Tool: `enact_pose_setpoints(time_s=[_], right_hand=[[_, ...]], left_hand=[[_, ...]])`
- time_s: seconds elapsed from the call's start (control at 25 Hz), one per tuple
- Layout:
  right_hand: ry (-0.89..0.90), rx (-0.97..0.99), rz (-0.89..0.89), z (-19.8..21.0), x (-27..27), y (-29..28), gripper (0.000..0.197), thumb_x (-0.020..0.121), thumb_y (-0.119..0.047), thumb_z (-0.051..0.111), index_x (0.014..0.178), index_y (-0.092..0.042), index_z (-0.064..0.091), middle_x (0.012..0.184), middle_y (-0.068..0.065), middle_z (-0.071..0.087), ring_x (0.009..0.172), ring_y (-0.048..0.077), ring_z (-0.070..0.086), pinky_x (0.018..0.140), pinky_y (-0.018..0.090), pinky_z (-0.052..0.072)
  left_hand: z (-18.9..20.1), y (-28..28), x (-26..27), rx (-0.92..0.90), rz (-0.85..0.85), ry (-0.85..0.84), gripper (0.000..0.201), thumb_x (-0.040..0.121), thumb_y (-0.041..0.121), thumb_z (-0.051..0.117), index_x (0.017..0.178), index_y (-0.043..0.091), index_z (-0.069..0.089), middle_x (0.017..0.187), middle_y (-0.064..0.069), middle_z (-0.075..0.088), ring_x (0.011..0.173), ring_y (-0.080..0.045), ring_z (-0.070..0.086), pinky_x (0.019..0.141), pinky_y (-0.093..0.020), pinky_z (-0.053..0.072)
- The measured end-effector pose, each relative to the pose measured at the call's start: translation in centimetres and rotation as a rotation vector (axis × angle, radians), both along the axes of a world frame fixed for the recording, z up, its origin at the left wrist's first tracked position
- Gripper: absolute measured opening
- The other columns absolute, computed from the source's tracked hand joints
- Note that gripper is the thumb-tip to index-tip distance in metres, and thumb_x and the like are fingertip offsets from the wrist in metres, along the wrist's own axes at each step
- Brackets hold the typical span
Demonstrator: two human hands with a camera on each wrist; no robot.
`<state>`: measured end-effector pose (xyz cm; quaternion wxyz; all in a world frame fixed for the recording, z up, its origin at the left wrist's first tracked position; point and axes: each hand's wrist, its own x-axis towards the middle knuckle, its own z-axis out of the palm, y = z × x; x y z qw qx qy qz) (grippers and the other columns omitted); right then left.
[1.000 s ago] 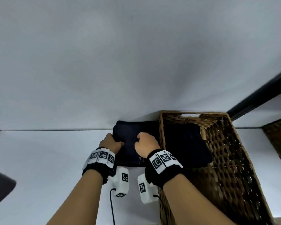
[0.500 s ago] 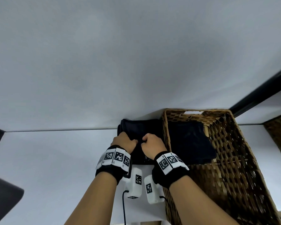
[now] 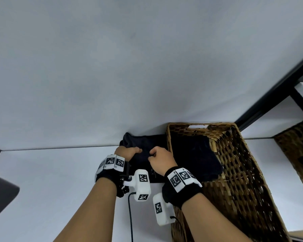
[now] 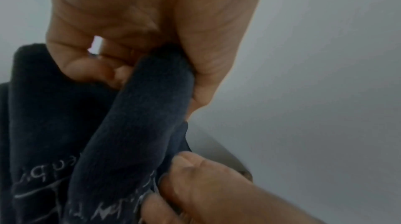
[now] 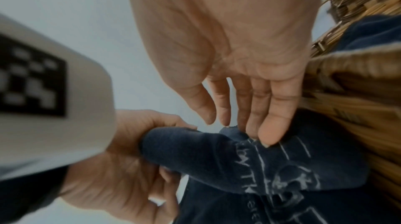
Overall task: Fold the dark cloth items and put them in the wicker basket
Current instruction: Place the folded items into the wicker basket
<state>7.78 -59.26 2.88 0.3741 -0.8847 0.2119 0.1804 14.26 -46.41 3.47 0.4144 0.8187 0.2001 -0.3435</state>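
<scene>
Head view: the person's left hand [image 3: 128, 151] and right hand [image 3: 162, 158] are both on a dark cloth [image 3: 143, 143] lying on the white table [image 3: 51, 172], just beside the left wall of the wicker basket [image 3: 243, 172] and against the grey wall [image 3: 147, 67] behind. The basket stands at the right of the table with its far end touching that wall; a second dark cloth [image 3: 192, 154], folded, lies inside it toward the far end. Left wrist view: the left hand [image 4: 152, 30] has its fingers [image 4: 86, 71] curled round a rolled fold of the dark cloth [image 4: 141, 124], the thumb closing on the other side, so the cloth is gripped; pale printed lettering is visible on the fabric lower down, too blurred to read. The right hand's fingertips [image 4: 190, 164] appear at the lower edge of this view, touching the same cloth. Right wrist view: the right hand [image 5: 238, 47] shows fingers nearly straight and close together, the tips [image 5: 269, 133] pressing down on the cloth [image 5: 217, 150] without wrapping it; the thumb does not meet them. The left hand [image 5: 130, 150] is seen at lower left holding the fold. The basket's woven side [image 5: 347, 90] stands immediately to the right of the right hand. Each wrist carries a black band with white marker tags [image 3: 112, 162], and a white camera unit [image 3: 142, 185] hangs beneath each wrist, a black cable [image 3: 130, 215] trailing from the left unit
</scene>
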Motion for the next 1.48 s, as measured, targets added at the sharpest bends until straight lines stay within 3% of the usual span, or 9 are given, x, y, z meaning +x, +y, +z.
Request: enact_pose_setpoints(time_s=[0.24,0.44,0.6,0.72,0.84,1.04,1.16,1.28,1.48], right_hand=[[-0.282,0.169,-0.207,1.8,-0.3,-2.3,0.026,0.095,-0.029,0.052,0.113,-0.013,0.063,0.109,0.006,0.068,0.105,0.022,0.062,0.092,0.034,0.048],[-0.077,1.082,-0.727,5.4,-1.1,-7.3,0.059,0.087,-0.063,0.051,0.109,-0.012,0.069,0.104,0.015,0.072,0.1,0.032,0.066,0.095,0.046,0.05],[-0.051,1.343,-0.77,8.5,-4.6,-14.6,0.054,0.087,-0.053,0.058,0.11,-0.005,0.071,0.107,0.019,0.071,0.088,0.033,0.07,0.073,0.041,0.059],[-0.26,1.201,-0.799,7.2,-6.4,-19.9,0.04,0.084,-0.029,0.066,0.12,-0.011,0.066,0.106,0.015,0.072,0.086,0.029,0.071,0.075,0.04,0.058],[-0.367,0.971,-0.783,3.8,-6.7,-23.0,0.037,0.084,-0.016,0.068,0.12,-0.016,0.063,0.106,0.013,0.072,0.091,0.029,0.071,0.08,0.041,0.056],[-0.081,0.445,-0.472,-3.1,-5.0,-22.8,0.049,0.085,-0.024,0.07,0.13,-0.013,0.053,0.123,0.004,0.063,0.109,0.026,0.062,0.099,0.043,0.049],[-0.079,0.225,-0.398,-3.7,-4.2,-22.8,0.051,0.087,-0.027,0.068,0.131,-0.008,0.052,0.125,0.009,0.061,0.114,0.028,0.059,0.101,0.036,0.045],[-0.241,0.269,-0.452,-2.9,-3.9,-22.2,0.046,0.089,-0.021,0.066,0.131,-0.009,0.054,0.117,0.003,0.06,0.113,0.025,0.058,0.1,0.033,0.044],[-0.21,0.705,-0.606,-3.5,-4.1,-21.4,0.04,0.086,-0.004,0.064,0.119,-0.025,0.058,0.112,0.009,0.067,0.101,0.028,0.065,0.094,0.044,0.051]], left_hand=[[7.7,-3.8,-0.8,-0.233,-0.005,-0.29,0.019,0.075,0.014,0.068,0.093,0.013,0.062,0.096,-0.008,0.066,0.093,-0.029,0.063,0.086,-0.048,0.054],[15.6,-8.4,-3.4,-0.525,-0.151,-0.411,0.034,0.079,0.01,0.065,0.112,0.018,0.058,0.107,-0.002,0.066,0.096,-0.02,0.065,0.085,-0.039,0.055],[16.0,-12.2,-5.0,-0.775,-0.129,-0.294,0.038,0.081,0.006,0.063,0.114,0.023,0.061,0.109,0.0,0.07,0.098,-0.02,0.068,0.084,-0.039,0.056],[12.4,-14.4,-6.1,-0.71,-0.151,-0.271,0.036,0.081,0.012,0.064,0.113,0.028,0.06,0.111,0.002,0.068,0.102,-0.02,0.065,0.088,-0.039,0.055],[7.2,-15.8,-7.3,-0.416,-0.248,-0.322,0.036,0.087,0.021,0.06,0.121,0.029,0.052,0.119,0.001,0.063,0.109,-0.018,0.059,0.095,-0.032,0.048],[2.5,-16.8,-9.2,0.259,-0.547,-0.242,0.076,0.094,0.025,0.051,0.151,0.008,0.004,0.15,-0.022,0.023,0.135,-0.036,0.033,0.11,-0.037,0.031],[1.8,-17.4,-10.3,0.373,-0.72,-0.312,0.075,0.091,0.022,0.053,0.152,0.016,0.008,0.155,-0.018,0.01,0.142,-0.037,0.016,0.113,-0.042,0.023],[1.5,-17.6,-10.5,0.366,-0.716,-0.293,0.073,0.09,0.017,0.054,0.151,0.015,0.013,0.158,-0.017,-0.004,0.145,-0.037,0.009,0.114,-0.043,0.021],[2.7,-17.4,-9.4,0.35,-0.567,-0.37,0.058,0.085,0.005,0.055,0.138,0.005,0.032,0.154,-0.019,0.005,0.137,-0.04,0.022,0.111,-0.041,0.029]])
